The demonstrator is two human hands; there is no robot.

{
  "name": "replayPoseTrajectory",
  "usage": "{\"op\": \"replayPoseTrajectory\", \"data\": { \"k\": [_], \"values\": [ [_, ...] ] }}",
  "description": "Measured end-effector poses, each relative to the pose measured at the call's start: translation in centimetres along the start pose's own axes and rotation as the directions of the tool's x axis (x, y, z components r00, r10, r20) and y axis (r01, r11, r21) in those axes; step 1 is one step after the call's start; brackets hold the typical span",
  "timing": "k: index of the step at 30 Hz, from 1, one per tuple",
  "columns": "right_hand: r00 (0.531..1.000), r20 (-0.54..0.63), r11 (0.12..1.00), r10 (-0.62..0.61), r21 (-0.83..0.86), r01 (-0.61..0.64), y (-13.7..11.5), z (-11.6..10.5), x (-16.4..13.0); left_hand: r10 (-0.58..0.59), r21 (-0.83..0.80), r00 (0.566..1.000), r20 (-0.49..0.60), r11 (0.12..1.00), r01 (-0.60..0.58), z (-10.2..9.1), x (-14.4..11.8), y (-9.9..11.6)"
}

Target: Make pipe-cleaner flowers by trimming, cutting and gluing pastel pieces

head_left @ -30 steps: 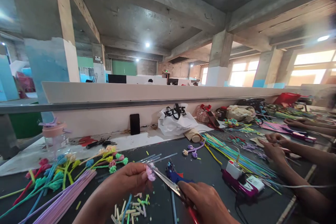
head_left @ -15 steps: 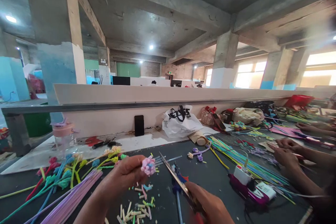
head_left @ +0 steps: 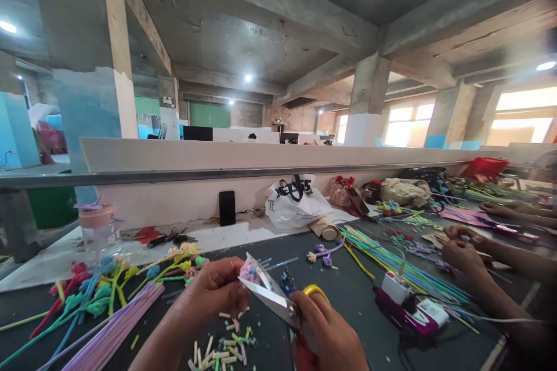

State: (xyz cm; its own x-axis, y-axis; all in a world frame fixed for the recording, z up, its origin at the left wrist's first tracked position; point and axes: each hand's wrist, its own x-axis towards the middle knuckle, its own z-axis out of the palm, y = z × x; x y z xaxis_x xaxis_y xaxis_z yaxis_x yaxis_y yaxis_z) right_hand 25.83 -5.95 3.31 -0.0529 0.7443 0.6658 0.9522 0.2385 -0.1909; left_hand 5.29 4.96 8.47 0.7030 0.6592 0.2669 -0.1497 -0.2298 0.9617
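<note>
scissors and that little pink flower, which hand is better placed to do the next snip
Right, likely. The right hand already grips the scissors, whose open blades point at the pink flower. The left hand pinches that flower at the blade tips, so it is busy steadying it.

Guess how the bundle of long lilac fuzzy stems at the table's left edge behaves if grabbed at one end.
The bundle of long lilac fuzzy stems probably droops: the strands are thin and long. Likely light. Nothing visibly binds them, so they may fan apart when lifted.
</note>
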Motion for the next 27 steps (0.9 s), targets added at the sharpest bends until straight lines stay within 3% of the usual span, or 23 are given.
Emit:
{"op": "replayPoseTrajectory", "data": {
  "k": [14,17,19,23,25,27],
  "values": [
    [0.997,-0.079,0.996,0.004,-0.083,-0.01,-0.3,0.2,0.9,0.039,-0.036,0.999,-0.007,0.999,-0.039,-0.3,0.2,-1.0],
    [0.998,-0.065,0.999,0.017,0.049,-0.014,-0.2,0.5,1.3,0.031,-0.066,0.999,0.01,0.997,-0.03,-0.4,0.3,-1.0],
    [0.996,-0.032,0.969,0.087,0.235,-0.077,-0.5,0.9,1.7,0.001,-0.117,1.0,-0.007,0.993,-0.002,-0.6,0.4,-0.9],
    [0.943,0.1,0.743,0.318,0.592,-0.313,-1.8,2.9,2.3,-0.042,-0.357,0.995,-0.095,0.934,0.005,-2.0,0.3,-0.3],
    [0.942,0.165,0.692,0.293,0.643,-0.327,-2.3,4.5,2.3,-0.031,-0.47,0.994,-0.105,0.882,-0.022,-2.9,0.0,0.1],
    [0.943,0.235,0.7,0.236,0.632,-0.333,-2.5,6.4,2.0,-0.022,-0.545,0.995,-0.096,0.838,-0.034,-3.8,-0.4,0.4]
  ]
}}
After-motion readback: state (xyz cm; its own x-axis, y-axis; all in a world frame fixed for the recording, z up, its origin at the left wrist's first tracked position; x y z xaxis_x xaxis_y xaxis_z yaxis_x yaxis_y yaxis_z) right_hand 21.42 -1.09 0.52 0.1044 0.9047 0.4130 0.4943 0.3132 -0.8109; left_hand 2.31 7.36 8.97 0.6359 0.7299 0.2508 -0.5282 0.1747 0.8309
